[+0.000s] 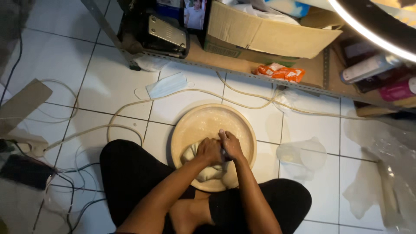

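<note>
Head view. We note a person seated cross-legged on a white tiled floor (60, 56), with a wide, shallow, tan round bowl (203, 123) set on the tiles directly ahead of the knees. In our judgement that position lets both arms bear down into it without stretching.

A pale lump of dough (208, 172) lies in the near half of the bowl, toward its 6 o'clock rim. Both hands rest on it. The left hand (209, 150) is curled into a loose fist with its knuckles pressed into the top of the lump. The right hand (231, 145) lies just beside it at 3 o'clock, touching it, fingers pressed together and pointing toward 12 o'clock, the heel bearing on the dough. Most of the lump shows below and between the wrists, at 6 o'clock of the hands; a smaller fold shows at 9 o'clock of the left hand. We cannot tell whether either hand grips dough underneath.

Around the bowl: a clear plastic jug (303, 156) stands on the tiles at 3 o'clock, apart from the rim. A blue face mask (167, 84) lies at 11 o'clock. A cream cable (130, 112) loops past the bowl's far edge. At 12 o'clock a low metal shelf carries a cardboard box (268, 34) and an orange packet (281, 72).
</note>
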